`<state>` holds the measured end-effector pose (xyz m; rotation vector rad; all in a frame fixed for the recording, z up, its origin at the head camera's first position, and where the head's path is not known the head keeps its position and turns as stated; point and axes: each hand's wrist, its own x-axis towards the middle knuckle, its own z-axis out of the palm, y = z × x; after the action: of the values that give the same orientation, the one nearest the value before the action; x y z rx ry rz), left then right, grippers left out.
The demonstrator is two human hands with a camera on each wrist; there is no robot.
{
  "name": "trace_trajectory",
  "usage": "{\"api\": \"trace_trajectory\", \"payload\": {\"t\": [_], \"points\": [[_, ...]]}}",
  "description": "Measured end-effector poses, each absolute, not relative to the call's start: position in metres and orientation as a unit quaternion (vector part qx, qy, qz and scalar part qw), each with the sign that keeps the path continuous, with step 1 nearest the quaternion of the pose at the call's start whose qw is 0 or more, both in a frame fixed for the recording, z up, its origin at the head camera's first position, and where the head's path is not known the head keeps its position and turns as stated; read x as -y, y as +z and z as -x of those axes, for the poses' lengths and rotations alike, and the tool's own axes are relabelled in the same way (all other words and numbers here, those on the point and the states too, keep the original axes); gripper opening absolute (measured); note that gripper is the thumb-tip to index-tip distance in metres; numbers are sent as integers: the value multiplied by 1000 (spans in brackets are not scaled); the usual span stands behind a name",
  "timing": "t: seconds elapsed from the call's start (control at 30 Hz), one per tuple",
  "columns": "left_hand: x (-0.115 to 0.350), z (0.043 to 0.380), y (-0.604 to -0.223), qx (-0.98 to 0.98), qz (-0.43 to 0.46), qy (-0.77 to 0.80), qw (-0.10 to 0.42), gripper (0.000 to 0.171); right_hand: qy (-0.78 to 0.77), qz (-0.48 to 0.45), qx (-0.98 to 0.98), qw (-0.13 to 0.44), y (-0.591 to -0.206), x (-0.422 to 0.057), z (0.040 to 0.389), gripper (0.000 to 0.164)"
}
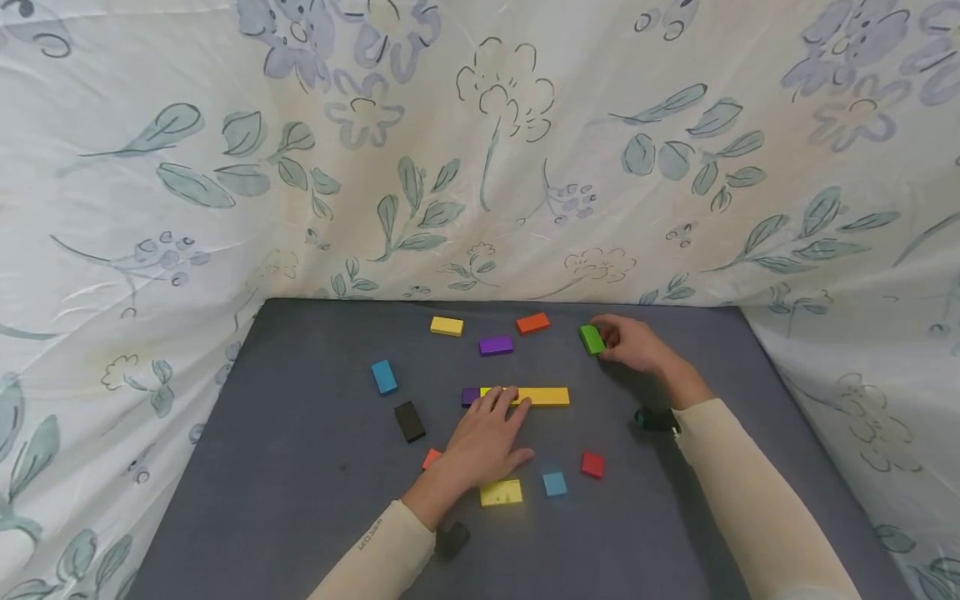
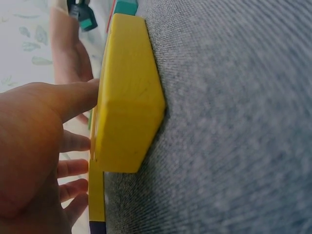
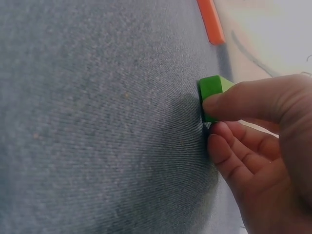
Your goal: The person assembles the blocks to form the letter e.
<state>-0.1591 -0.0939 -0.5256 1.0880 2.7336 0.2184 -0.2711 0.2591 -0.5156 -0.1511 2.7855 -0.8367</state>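
Observation:
My right hand (image 1: 637, 343) is at the back right of the dark table, pinching a green block (image 1: 591, 339). In the right wrist view the thumb lies against the near end of the green block (image 3: 211, 87), with curled fingers beside it. Near the middle, my left hand (image 1: 480, 442) lies over a straight row of blocks, its fingers extended and fingertips on the row. A purple block (image 1: 469, 398) forms the row's left end and an orange-yellow block (image 1: 551, 397) its right; bright yellow shows between, partly hidden by fingers. Close below the left palm sits a yellow block (image 2: 129, 87).
Behind the row lie a yellow block (image 1: 447, 327), a purple block (image 1: 496, 346) and an orange-red block (image 1: 533, 323). Blue (image 1: 384, 377) and black (image 1: 410, 422) blocks lie left. Red (image 1: 592, 465) and light blue (image 1: 554, 484) pieces lie in front. Floral cloth (image 1: 480, 167) surrounds the table.

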Motion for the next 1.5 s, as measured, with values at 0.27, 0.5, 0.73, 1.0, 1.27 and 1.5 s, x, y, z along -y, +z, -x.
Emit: {"api": "trace_trajectory", "payload": {"t": [0.27,0.5,0.73,1.0,1.27,1.5], "points": [[93,158,-524,-924,-362,77,97,82,-287,56,-950,111,-512,-257,266,64],[92,158,-525,-924,-361,82,92,82,-294,74,-947,106,-508,-255,260,65],[91,157,-525,-924,-363,80,85,82,-295,84,-946,106,-505,-250,256,65],[90,158,-523,-925,-364,77,84,83,-296,87,-946,104,-502,-247,252,66],[89,157,-521,-925,-360,80,91,82,-302,87,-943,113,-500,-245,247,67],[89,156,-517,-925,-357,85,96,83,-304,86,-942,113,-498,-243,245,65]]}}
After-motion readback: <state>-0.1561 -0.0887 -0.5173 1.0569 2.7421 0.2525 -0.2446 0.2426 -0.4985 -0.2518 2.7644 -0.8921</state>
